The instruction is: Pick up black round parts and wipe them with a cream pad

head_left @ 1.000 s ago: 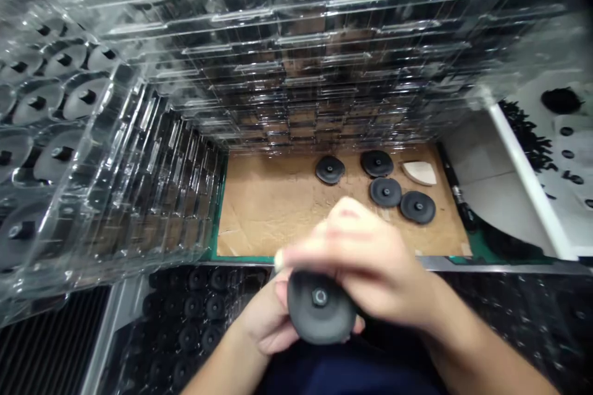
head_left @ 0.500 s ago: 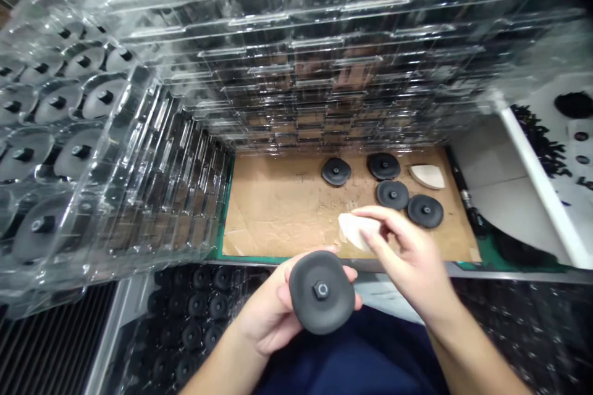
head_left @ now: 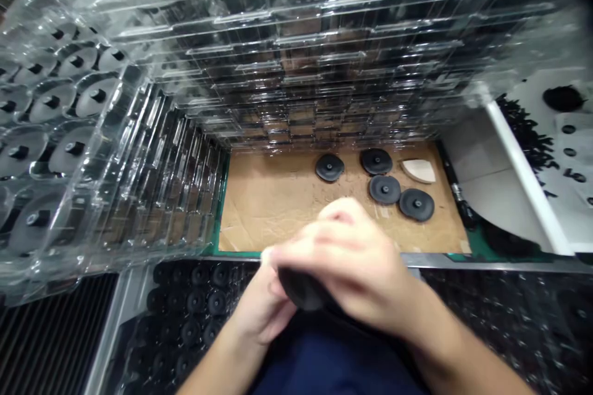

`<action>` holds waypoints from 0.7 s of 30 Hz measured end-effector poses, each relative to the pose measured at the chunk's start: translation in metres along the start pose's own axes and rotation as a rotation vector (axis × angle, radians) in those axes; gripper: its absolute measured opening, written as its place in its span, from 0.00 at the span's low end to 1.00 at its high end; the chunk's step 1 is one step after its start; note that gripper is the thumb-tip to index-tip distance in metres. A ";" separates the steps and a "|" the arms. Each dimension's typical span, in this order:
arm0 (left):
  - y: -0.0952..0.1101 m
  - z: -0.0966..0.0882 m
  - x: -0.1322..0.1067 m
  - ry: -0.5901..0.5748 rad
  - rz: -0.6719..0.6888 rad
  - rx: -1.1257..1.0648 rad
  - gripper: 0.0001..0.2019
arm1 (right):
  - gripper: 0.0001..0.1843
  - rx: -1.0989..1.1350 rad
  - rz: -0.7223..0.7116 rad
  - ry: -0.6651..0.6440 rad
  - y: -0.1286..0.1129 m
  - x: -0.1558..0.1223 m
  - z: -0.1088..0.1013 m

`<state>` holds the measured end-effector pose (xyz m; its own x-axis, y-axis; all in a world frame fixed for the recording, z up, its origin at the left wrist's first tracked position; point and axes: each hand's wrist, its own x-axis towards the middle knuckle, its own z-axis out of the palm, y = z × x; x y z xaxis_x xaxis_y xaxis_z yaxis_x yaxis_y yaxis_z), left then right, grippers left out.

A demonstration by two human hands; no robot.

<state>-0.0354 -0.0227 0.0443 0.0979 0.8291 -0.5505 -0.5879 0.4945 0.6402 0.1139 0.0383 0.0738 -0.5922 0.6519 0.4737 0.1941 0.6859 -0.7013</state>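
left hand [head_left: 259, 305] and right hand [head_left: 354, 265] are together, clamped around a matte dark grey rubber disc [head_left: 301, 290], held low in front of a dark blue top [head_left: 324, 361]. right fingers [head_left: 343, 228] wrap over the disc from above and the left hand supports it from the side and below. both hands are motion-blurred and cover most of the disc, so its centre can't be seen. best handling looks like even pressure from both hands around the rim, since smooth rubber could slip from a one-sided pinch.

ahead of the hands, a flat brown cardboard sheet [head_left: 264, 210] holds four round dark grey discs [head_left: 384, 189] in a loose group, beside a pale cream wedge-shaped pad [head_left: 418, 171]. stacked clear plastic trays [head_left: 296, 74] rise behind and left, with dark discs in their pockets. black round parts [head_left: 197, 302] lie in a tray below left.
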 end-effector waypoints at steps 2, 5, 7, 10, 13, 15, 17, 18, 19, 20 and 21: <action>0.003 -0.003 0.000 -0.049 0.010 -0.053 0.28 | 0.13 -0.073 0.192 0.032 0.013 -0.007 -0.004; 0.006 -0.008 -0.003 -0.103 0.016 -0.155 0.27 | 0.11 -0.071 0.510 0.067 0.030 -0.032 0.002; 0.006 -0.012 -0.003 -0.129 0.018 -0.183 0.25 | 0.11 0.024 0.663 0.047 0.036 -0.055 0.015; 0.003 -0.015 -0.001 -0.159 0.030 -0.198 0.25 | 0.10 0.082 0.756 0.014 0.038 -0.081 0.034; 0.000 -0.015 0.003 -0.165 0.028 -0.205 0.26 | 0.12 0.074 0.796 0.051 0.030 -0.081 0.030; -0.001 -0.013 0.004 -0.162 0.025 -0.213 0.29 | 0.12 0.041 0.775 0.156 0.016 -0.065 0.019; -0.003 -0.011 0.005 -0.123 0.029 -0.194 0.33 | 0.12 -0.004 0.644 0.268 -0.002 -0.042 0.008; -0.004 -0.010 0.005 -0.105 0.024 -0.178 0.33 | 0.12 -0.015 0.535 0.288 -0.011 -0.031 0.006; -0.005 -0.010 0.004 -0.098 0.014 -0.166 0.33 | 0.14 -0.013 0.412 0.275 -0.019 -0.021 0.005; -0.006 -0.011 0.004 -0.099 0.002 -0.157 0.32 | 0.14 0.004 0.313 0.233 -0.026 -0.013 0.006; -0.007 -0.012 0.004 -0.099 -0.003 -0.156 0.30 | 0.14 0.039 0.253 0.158 -0.030 -0.007 0.007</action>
<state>-0.0403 -0.0257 0.0316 0.1739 0.8531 -0.4920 -0.7045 0.4569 0.5432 0.1064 0.0105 0.0878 -0.3994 0.8449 0.3558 0.2881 0.4841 -0.8262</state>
